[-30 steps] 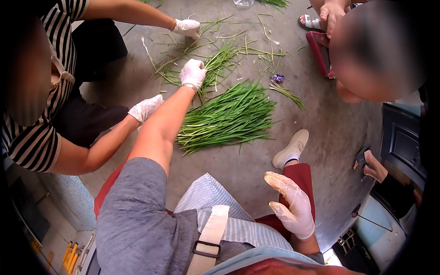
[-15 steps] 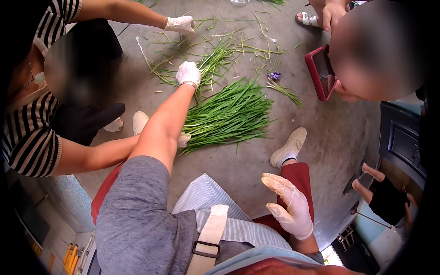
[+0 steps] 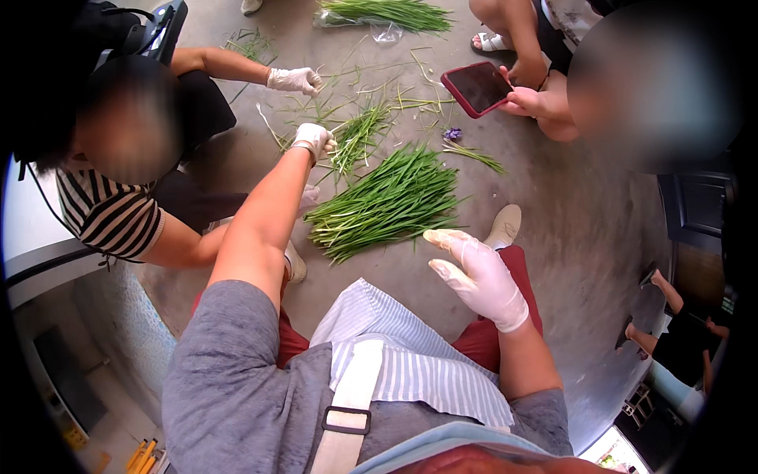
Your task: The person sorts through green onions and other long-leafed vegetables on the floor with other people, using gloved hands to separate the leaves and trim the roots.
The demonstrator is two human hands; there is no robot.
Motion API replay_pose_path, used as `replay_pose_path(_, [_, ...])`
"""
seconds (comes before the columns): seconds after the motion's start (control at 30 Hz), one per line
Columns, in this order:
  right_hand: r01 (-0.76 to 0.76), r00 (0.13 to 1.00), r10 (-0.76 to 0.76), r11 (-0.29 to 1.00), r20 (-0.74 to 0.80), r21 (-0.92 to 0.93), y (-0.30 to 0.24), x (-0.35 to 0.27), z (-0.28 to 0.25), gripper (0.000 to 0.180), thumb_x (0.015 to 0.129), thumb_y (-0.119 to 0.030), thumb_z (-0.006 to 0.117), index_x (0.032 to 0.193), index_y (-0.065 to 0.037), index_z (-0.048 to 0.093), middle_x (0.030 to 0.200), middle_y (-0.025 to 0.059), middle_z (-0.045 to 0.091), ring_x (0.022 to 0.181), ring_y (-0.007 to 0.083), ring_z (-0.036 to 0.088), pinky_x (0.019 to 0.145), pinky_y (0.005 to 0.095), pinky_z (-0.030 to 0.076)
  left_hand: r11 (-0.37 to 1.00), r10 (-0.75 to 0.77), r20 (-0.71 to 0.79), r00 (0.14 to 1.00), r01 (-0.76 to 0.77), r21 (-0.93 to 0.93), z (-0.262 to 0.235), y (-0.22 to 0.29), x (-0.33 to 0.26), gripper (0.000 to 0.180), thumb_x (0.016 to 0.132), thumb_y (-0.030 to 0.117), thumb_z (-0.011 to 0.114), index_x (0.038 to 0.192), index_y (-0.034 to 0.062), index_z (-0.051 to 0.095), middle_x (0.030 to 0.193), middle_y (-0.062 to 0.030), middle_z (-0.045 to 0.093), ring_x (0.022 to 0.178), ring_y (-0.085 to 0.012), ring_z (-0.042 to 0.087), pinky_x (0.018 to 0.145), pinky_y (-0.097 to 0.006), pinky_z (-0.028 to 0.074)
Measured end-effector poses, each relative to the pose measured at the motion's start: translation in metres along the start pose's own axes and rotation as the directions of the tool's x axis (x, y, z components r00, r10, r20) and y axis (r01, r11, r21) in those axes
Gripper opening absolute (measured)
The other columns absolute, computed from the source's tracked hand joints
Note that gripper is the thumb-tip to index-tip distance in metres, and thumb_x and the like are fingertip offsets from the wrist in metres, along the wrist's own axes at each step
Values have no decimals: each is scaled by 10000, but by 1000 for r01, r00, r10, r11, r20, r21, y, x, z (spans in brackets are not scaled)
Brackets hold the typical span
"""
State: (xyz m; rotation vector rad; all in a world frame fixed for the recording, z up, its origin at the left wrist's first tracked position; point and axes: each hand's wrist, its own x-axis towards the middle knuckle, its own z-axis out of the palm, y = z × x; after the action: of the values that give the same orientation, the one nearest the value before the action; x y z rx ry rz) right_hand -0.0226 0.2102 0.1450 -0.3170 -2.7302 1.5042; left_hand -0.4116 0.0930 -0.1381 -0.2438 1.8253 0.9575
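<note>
My left hand, in a thin white glove, is closed at the left edge of a loose tangle of green chives; a few stems show at its fingers. My right hand, gloved too, hangs open above my right knee, thumb apart from the fingers, holding nothing. Between my feet lies a thick, fairly even bundle of chives, pale ends to the left. A co-worker's gloved hand is curled over scattered stems beyond my left hand. Their other gloved hand is partly hidden behind my forearm, beside the bundle.
More chives lie on clear plastic at the far side. A small bunch with a purple tie lies right of the tangle. At the right a person holds a red-cased phone. My shoe stands on the concrete floor.
My right hand has risen forward, still open. The view has shifted, showing the far chives. The person's phone has come further over the floor, and the co-worker's head has moved.
</note>
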Motion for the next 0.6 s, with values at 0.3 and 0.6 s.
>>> replay_pose_path(0.3, [-335, 898, 438, 621, 41, 709, 42, 18, 16, 262, 987, -232, 563, 1124, -32, 662, 918, 24, 680, 741, 88, 637, 640, 225, 508, 960, 264, 254, 930, -229, -160, 64, -11, -254, 116, 932, 161, 601, 958, 49, 611, 825, -47, 696, 574, -91, 588, 486, -246, 462])
replay_pose_path(0.6, [-162, 902, 422, 537, -97, 828, 45, 20, 13, 228, 969, -229, 595, 1058, -30, 660, 955, 87, 720, 681, 86, 648, 527, 193, 464, 900, 427, 254, 868, -380, -215, 144, -83, -364, 83, 917, 104, 643, 937, 56, 578, 771, -71, 696, 566, -90, 590, 515, -215, 455])
